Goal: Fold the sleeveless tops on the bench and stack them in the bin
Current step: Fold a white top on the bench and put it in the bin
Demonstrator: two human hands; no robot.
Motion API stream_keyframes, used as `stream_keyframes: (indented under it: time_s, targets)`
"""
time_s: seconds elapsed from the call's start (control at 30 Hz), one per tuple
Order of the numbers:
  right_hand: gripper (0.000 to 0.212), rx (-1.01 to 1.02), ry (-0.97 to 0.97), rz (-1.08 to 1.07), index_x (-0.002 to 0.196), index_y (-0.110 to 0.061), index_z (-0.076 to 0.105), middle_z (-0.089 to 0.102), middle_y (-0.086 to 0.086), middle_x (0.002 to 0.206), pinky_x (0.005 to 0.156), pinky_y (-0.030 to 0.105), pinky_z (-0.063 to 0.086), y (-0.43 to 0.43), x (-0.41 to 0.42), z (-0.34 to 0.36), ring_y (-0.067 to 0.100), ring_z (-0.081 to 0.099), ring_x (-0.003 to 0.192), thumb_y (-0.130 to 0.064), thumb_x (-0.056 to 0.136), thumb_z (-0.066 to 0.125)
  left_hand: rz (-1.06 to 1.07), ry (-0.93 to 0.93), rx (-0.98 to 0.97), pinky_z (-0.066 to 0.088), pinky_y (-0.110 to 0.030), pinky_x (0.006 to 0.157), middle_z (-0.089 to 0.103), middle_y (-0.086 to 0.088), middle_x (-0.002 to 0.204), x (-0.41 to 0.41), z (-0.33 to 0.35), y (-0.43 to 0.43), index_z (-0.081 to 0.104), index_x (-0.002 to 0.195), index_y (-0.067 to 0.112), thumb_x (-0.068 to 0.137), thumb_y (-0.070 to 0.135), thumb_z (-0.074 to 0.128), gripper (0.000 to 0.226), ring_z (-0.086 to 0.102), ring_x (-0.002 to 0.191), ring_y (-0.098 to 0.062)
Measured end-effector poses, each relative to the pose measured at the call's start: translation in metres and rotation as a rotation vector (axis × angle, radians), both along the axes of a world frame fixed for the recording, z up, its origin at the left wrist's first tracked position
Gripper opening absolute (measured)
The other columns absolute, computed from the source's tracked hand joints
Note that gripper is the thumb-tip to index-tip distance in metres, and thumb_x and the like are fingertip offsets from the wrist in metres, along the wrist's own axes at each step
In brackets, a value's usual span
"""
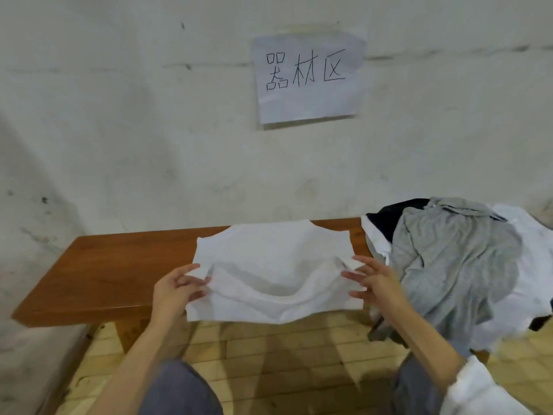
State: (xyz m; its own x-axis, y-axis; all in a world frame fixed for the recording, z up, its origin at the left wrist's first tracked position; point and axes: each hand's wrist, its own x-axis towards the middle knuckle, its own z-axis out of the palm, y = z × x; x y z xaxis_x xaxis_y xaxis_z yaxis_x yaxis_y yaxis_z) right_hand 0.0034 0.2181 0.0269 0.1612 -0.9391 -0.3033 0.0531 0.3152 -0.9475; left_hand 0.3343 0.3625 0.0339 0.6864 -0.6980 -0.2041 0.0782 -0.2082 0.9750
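Note:
A white sleeveless top (pixel 269 259) lies spread across the brown wooden bench (pixel 104 265), its near edge hanging over the front. My left hand (pixel 176 287) pinches a shoulder strap at the top's left side. My right hand (pixel 374 280) pinches the other strap at the right side. The fabric sags in a curve between the two hands. No bin is in view.
A heap of clothes covers the bench's right end: a grey garment (pixel 454 265) on top, white fabric (pixel 526 259) and a dark piece (pixel 389 217) beneath. A paper sign (pixel 308 79) hangs on the wall behind. The floor (pixel 269 348) is tiled.

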Motion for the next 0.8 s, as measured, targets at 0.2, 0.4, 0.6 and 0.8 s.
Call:
stream_keyframes:
  time_s: [0.2,0.4,0.6,0.8]
  targets:
    - [0.015,-0.303,0.46,-0.197,0.081,-0.012,0.063,0.066,0.006,0.071,0.047,0.018,0.047,-0.002,-0.009,-0.001,0.021,0.065,0.068,-0.022,0.091,0.061,0.265,-0.249,0.012,0.048,-0.032,0.069,0.065,-0.007,0.081,0.016,0.001,-0.006,0.066,0.088,0.007,0.091,0.022,0.061,0.016,0.061,0.081,-0.029]
    - [0.025,-0.654,0.706,-0.278,0.079,-0.015,0.056,0.054,0.002,0.082,0.06,0.019,0.037,-0.005,-0.005,-0.024,0.011,0.051,0.068,-0.036,0.092,0.053,0.217,-0.475,-0.074,0.043,-0.029,0.074,0.059,-0.003,0.098,0.013,-0.019,-0.006,0.059,0.101,0.011,0.097,0.028,0.049,0.02,0.055,0.09,-0.02]
    - [0.008,-0.692,0.561,-0.372,0.096,-0.023,0.054,0.056,-0.008,0.081,0.065,0.019,0.039,-0.022,0.011,-0.016,0.002,0.051,0.074,-0.027,0.098,0.047,0.335,-0.546,-0.203,0.038,-0.013,0.063,0.053,0.003,0.085,0.011,-0.011,-0.029,0.053,0.099,0.014,0.101,0.023,0.043,0.013,0.046,0.069,-0.002]
    - [0.029,-0.683,0.625,-0.424,0.075,-0.008,0.048,0.047,0.007,0.073,0.056,0.024,0.03,-0.111,0.034,-0.018,0.02,0.043,0.065,-0.024,0.099,0.046,0.355,-0.602,-0.169,0.037,-0.03,0.065,0.054,-0.005,0.08,0.064,-0.016,-0.103,0.053,0.093,0.009,0.1,0.028,0.045,0.022,0.048,0.073,-0.017]
